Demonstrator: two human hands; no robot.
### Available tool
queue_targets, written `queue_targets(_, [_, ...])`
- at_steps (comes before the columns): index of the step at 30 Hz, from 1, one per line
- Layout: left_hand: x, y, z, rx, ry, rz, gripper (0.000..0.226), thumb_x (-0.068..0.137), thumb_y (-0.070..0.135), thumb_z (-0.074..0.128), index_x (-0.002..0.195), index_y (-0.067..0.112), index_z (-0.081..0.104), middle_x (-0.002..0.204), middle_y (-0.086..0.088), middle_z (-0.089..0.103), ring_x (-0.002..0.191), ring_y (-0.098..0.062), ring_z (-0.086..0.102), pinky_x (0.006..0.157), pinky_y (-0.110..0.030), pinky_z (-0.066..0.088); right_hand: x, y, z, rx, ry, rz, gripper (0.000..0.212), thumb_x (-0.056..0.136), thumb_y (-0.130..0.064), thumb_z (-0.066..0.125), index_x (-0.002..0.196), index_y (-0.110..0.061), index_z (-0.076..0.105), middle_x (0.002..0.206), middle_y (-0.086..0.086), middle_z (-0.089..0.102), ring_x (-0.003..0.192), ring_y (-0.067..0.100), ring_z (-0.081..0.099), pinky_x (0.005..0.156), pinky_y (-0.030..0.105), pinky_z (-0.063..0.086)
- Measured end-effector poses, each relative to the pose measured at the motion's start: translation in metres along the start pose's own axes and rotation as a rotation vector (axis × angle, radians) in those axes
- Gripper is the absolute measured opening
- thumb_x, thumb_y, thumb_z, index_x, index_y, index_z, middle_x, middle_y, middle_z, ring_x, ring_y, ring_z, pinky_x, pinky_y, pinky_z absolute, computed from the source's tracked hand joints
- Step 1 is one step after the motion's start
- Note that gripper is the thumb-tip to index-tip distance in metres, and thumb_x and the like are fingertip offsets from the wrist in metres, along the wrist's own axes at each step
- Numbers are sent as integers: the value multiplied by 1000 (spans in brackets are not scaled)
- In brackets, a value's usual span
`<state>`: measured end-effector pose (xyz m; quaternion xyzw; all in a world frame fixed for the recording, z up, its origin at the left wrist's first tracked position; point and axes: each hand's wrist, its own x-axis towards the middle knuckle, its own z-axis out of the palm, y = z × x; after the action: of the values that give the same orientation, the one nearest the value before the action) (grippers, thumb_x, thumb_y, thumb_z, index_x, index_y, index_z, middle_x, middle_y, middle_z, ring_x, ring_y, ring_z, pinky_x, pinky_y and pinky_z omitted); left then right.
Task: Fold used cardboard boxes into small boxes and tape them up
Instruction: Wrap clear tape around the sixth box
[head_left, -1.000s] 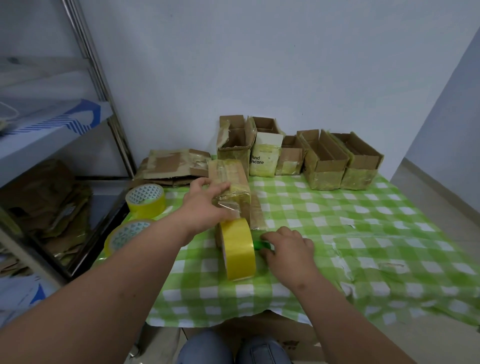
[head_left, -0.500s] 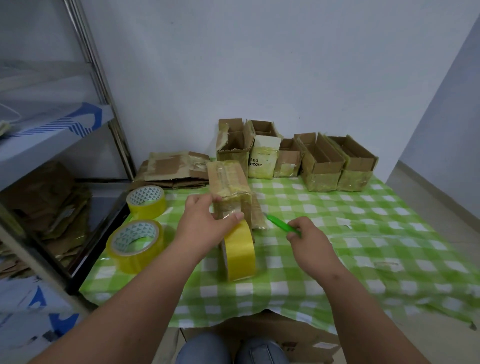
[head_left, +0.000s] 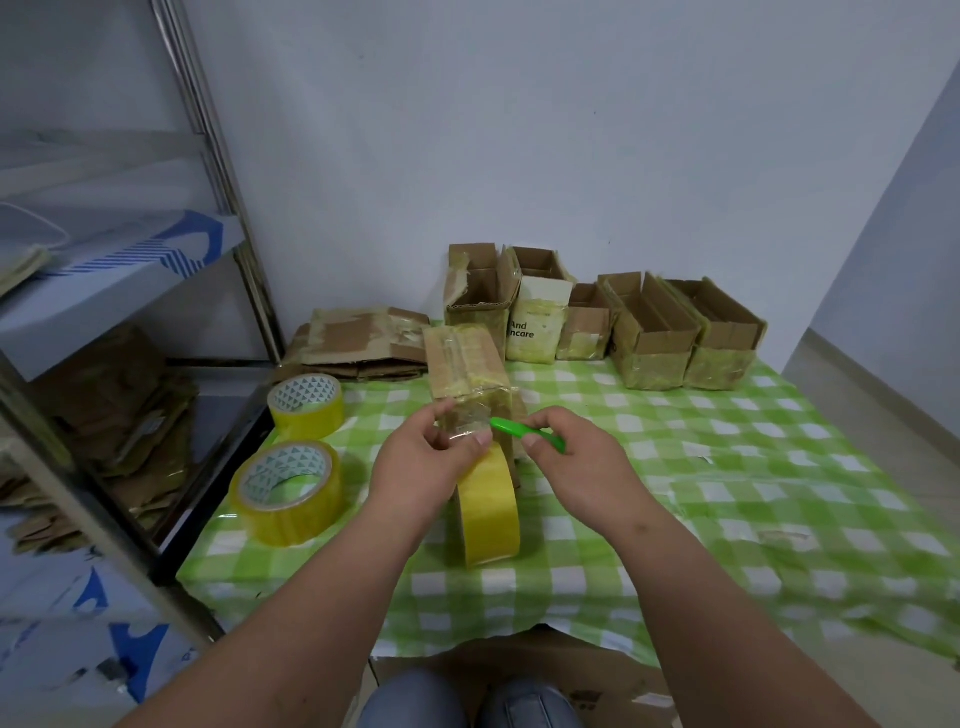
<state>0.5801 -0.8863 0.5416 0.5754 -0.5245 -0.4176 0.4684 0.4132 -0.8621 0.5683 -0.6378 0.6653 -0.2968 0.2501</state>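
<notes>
Here, left grip (head_left: 423, 460) pinches tape strip (head_left: 467, 423) at box (head_left: 465, 371) edge — right grip (head_left: 569, 457) holds cutter (head_left: 524, 434).

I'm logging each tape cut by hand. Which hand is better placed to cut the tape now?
The right hand: it already grips the green cutter beside the tape strip, which the left hand pinches against the box.

Left hand (head_left: 421, 462) pinches clear tape at the small box (head_left: 465, 371). Right hand (head_left: 576, 462) holds a green cutter (head_left: 524, 432) against it. Tape roll (head_left: 488, 509) stands on edge below.
</notes>
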Motion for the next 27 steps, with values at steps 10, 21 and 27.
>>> queue_targets(10, [1,-2,2,-28,-23,-15,68,77,37,82,138,34,53,87,1,57,84,-11,61,75,-27,50,9,-16,-4,-113,-6,-20,24,99,-40,52,114,-31,68,101,-6,71,102,19,62,103,44,41])
queue_targets(21, [2,1,0,-41,-69,8,66,80,32,80,140,28,53,89,-1,55,83,-11,60,73,-22,47,21,-28,3,-277,-8,-96,24,98,-41,51,112,-33,69,91,-9,68,100,16,61,104,39,34])
queue_targets(27, [4,0,-1,-50,-75,-4,66,80,33,79,140,29,52,87,1,54,82,-10,58,70,-20,44,23,-30,-6,-309,7,-99,22,97,-40,52,105,-33,71,99,-7,71,103,17,61,103,40,38])
